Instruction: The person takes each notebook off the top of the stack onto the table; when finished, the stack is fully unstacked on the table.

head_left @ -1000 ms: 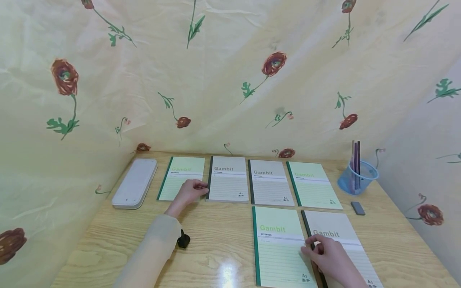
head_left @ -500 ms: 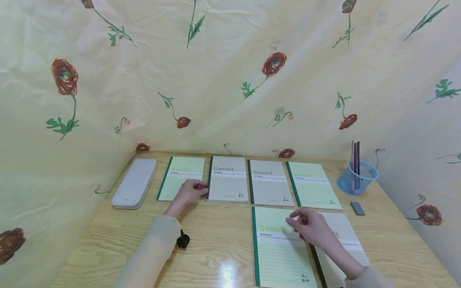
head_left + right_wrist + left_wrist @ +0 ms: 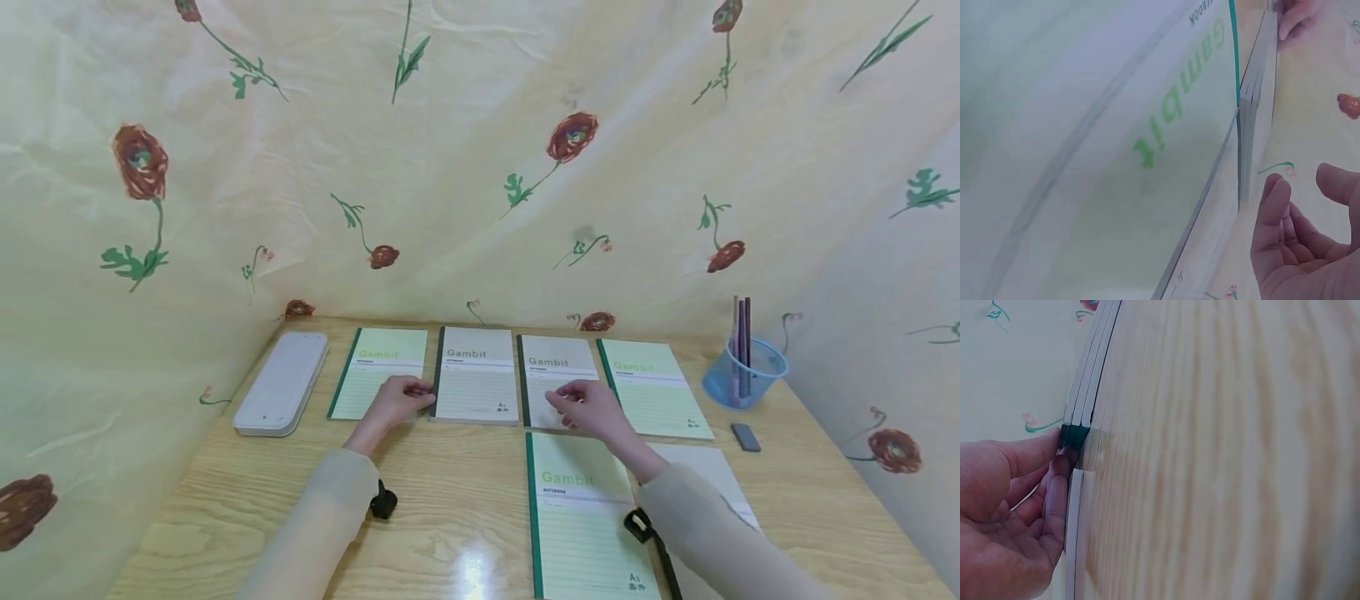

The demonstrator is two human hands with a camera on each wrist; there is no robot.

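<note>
My left hand (image 3: 397, 400) rests between the far-left green notebook (image 3: 390, 350) and the grey notebook with a dark spine (image 3: 476, 383). Its fingertips are right at that dark spine. In the left wrist view, thumb and loosely bent fingers touch the spine corner of a low notebook stack (image 3: 1082, 394). My right hand (image 3: 588, 408) overlaps the lower half of another grey notebook (image 3: 555, 346), holding nothing. Its thumb and index finger stand apart in the right wrist view. Below it lies a front green notebook (image 3: 585, 533), and my right sleeve covers much of a front grey notebook (image 3: 701, 462).
A white case (image 3: 281, 379) lies at the back left. Another green notebook (image 3: 652, 375) ends the back row; right of it are a blue pencil cup (image 3: 727, 375) with pencils and a small dark block (image 3: 746, 437). A flowered cloth (image 3: 465, 167) hangs behind the table.
My right hand has moved away from me and to the left, from the gap between the two front notebooks to over the back row. My left hand has stayed at the same spine.
</note>
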